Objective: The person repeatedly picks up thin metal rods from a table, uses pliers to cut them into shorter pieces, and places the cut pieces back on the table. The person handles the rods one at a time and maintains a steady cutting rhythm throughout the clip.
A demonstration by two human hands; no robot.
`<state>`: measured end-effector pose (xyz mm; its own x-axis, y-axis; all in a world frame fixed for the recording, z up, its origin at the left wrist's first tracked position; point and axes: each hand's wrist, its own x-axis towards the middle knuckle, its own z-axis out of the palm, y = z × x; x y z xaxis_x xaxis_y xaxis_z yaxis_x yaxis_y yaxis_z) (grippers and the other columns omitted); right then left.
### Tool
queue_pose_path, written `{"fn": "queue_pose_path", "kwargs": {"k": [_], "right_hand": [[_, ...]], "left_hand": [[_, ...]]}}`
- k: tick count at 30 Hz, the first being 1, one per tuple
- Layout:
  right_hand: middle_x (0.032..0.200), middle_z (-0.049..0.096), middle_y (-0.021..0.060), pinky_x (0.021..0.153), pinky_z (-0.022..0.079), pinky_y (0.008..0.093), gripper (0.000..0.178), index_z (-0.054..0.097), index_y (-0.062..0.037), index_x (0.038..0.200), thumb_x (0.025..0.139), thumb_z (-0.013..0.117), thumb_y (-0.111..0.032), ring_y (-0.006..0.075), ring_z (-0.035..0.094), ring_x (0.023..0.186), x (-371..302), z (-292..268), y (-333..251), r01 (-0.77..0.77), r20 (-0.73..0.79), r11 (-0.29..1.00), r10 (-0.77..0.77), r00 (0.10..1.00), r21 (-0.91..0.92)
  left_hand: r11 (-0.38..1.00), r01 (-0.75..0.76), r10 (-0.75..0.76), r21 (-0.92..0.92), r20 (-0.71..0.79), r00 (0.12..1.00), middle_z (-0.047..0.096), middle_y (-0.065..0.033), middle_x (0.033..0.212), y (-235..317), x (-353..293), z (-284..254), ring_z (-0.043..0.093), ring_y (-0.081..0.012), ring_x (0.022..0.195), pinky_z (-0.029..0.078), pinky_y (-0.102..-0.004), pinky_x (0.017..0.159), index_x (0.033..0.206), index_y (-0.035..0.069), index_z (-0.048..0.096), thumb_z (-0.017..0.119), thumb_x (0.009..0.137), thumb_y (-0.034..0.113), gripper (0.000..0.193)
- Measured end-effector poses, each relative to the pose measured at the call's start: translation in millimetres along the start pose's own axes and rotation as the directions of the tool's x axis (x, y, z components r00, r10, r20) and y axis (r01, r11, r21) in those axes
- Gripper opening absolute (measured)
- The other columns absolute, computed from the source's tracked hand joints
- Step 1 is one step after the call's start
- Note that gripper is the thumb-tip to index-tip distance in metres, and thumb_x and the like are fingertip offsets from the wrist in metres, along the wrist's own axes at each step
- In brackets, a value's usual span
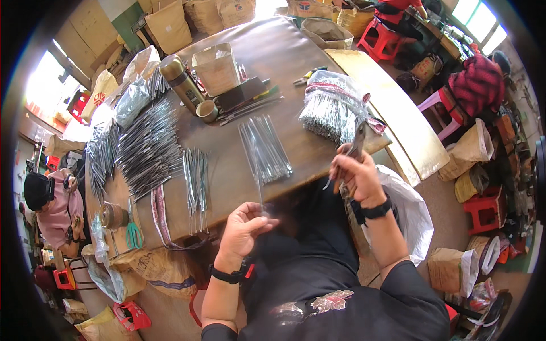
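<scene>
My left hand (245, 230) is closed at the table's near edge, pinching a thin metal rod (261, 192) that stands up from its fingertips. To its right, my right hand (359, 175) is raised and closed around dark metal pliers (358, 141), jaws pointing up. Just beyond the left hand, a fanned row of thin metal rods (265, 149) lies on the brown table (227, 176). Past the right hand lies a thick bundle of rods (327, 116) wrapped in clear plastic. A smaller group of rods (195, 179) is to the left.
A large rod pile (149, 149) covers the table's left side. Behind are a thermos (183, 82), a cup (207, 111) and a cardboard box (216, 69). Green-handled scissors (134, 236) lie at the left edge. A white sack (406, 213) stands by my right arm. Other people sit left and right.
</scene>
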<state>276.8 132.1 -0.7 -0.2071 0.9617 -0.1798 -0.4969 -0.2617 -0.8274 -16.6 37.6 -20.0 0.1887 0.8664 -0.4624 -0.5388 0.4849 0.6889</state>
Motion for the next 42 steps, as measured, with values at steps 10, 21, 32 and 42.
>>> {"fn": "queue_pose_path", "kwargs": {"k": [10, 21, 32, 42], "right_hand": [[0.084, 0.067, 0.0115, 0.055, 0.054, 0.0274, 0.012, 0.054, -0.0019, 0.095, 0.089, 0.064, -0.004, 0.0193, 0.068, 0.075, -49.9, 75.4, 53.6, 0.173, 0.006, 0.979, -0.174, 0.985, -0.103], [0.085, 0.066, 0.0087, 0.064, 0.053, 0.025, 0.014, 0.056, -0.0014, 0.097, 0.087, 0.065, -0.003, 0.0132, 0.065, 0.074, -61.5, 84.2, 73.9, 0.077, 0.019, 0.978, -0.075, 0.997, -0.194], [0.086, 0.064, 0.01, 0.056, 0.052, 0.0254, 0.02, 0.053, 0.0006, 0.105, 0.088, 0.062, -0.002, 0.0147, 0.063, 0.069, -44.7, 72.4, 62.2, 0.147, -0.081, 0.978, -0.16, 0.984, -0.15], [0.087, 0.066, 0.0106, 0.062, 0.052, 0.0261, 0.028, 0.055, 0.0023, 0.111, 0.087, 0.066, -0.007, 0.0142, 0.063, 0.068, -44.0, 57.0, 75.2, -0.108, 0.03, 0.987, 0.113, 0.993, -0.122]], "left_hand": [[0.983, -0.139, 0.134, 0.12, 0.056, 0.989, 0.063, -0.0088, 0.088, -11.8, -13.3, 33.0, 0.069, -0.0241, 0.08, 0.06, -0.0318, 0.071, 0.096, 0.004, 0.052, 0.065, 0.081, -0.007, 0.023], [0.951, -0.263, 0.253, 0.162, 0.077, 0.964, 0.068, -0.0106, 0.084, -13.3, -14.4, 30.5, 0.069, -0.0196, 0.077, 0.058, -0.0291, 0.07, 0.093, 0.0, 0.058, 0.067, 0.081, -0.006, 0.016], [0.931, -0.176, 0.154, 0.319, 0.094, 0.984, 0.065, -0.0076, 0.082, -14.8, -21.7, 20.9, 0.069, -0.0206, 0.078, 0.057, -0.028, 0.069, 0.103, -0.003, 0.059, 0.068, 0.079, -0.007, 0.025], [0.96, 0.021, -0.08, 0.28, 0.202, 0.976, 0.06, -0.0079, 0.087, -5.6, -25.8, 30.0, 0.068, -0.0212, 0.079, 0.056, -0.028, 0.067, 0.107, -0.002, 0.055, 0.065, 0.082, -0.004, 0.028]]}}
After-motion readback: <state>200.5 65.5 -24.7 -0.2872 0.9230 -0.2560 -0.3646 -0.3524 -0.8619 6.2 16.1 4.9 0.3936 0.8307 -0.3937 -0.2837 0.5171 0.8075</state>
